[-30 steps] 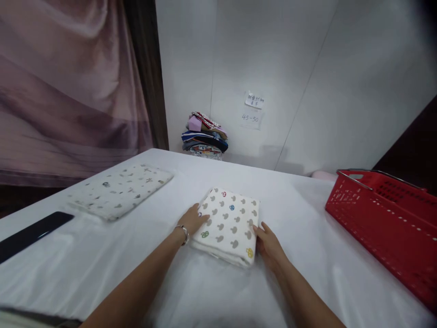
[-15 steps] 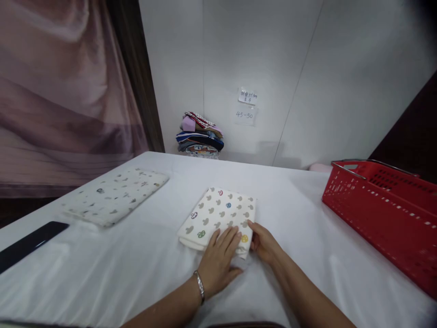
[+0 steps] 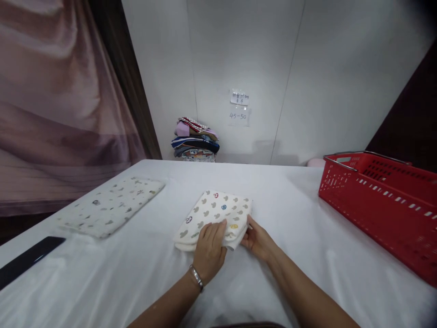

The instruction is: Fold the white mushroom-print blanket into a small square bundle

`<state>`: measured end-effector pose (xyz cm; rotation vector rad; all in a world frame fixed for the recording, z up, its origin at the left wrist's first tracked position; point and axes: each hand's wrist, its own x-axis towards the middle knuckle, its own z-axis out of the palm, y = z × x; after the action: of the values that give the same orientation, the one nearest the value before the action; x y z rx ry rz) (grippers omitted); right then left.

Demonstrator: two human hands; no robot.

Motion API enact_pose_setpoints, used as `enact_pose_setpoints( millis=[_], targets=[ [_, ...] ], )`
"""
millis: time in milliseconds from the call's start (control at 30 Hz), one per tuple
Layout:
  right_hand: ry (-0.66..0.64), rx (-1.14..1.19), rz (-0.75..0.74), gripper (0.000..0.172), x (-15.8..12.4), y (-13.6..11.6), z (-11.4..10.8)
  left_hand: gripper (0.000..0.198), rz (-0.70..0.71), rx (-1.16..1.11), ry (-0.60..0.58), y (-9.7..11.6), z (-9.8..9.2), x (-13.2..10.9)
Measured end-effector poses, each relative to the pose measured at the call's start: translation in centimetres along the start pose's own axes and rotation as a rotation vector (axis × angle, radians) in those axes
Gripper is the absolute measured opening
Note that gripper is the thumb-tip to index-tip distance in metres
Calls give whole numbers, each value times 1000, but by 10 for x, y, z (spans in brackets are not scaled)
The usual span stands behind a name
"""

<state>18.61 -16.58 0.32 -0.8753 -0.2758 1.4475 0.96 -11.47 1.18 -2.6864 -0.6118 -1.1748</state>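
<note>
A folded white cloth (image 3: pixel 215 212) with a mushroom print lies on the white-covered table in front of me. My left hand (image 3: pixel 210 246) grips its near edge, fingers on top and thumb underneath. At the near right corner, my right hand (image 3: pixel 257 237) pinches the layers, with the thumb on the side and the other fingers partly hidden below. That near edge is slightly raised and bent. A silver bracelet (image 3: pixel 196 277) circles my left wrist.
To the left lies another folded patterned cloth (image 3: pixel 112 205), with a black flat object (image 3: pixel 30 257) nearer me. A red plastic basket (image 3: pixel 375 209) stands at the right. Behind the table are stacked folded fabrics (image 3: pixel 195 141) and paper notes (image 3: pixel 239 107) on the wall.
My left hand has gone from lying flat on the cloth to gripping its near edge. The near right corner has lifted and curled. The view has shifted slightly.
</note>
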Motion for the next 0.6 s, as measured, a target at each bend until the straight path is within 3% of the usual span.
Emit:
enact_pose_setpoints(
  millis=[67, 167, 233, 333, 433, 600],
  targets=[
    [42, -36, -68, 46, 11, -7, -10, 69, 4, 0, 9, -3, -4, 6],
    [174, -138, -267, 78, 30, -15, -28, 66, -14, -6, 20, -9, -12, 17],
    [253, -283, -378, 95, 43, -17, -37, 64, -42, -8, 34, -14, -19, 25],
    [252, -593, -507, 103, 55, -17, -42, 63, -73, -18, 45, -21, -32, 39],
    [187, -838, -659, 95, 58, -20, -38, 62, -124, -51, 42, -26, -49, 56],
    [39, -1028, -743, 56, 41, -47, -24, 65, -368, -225, -27, -36, -90, 82]
  ],
)
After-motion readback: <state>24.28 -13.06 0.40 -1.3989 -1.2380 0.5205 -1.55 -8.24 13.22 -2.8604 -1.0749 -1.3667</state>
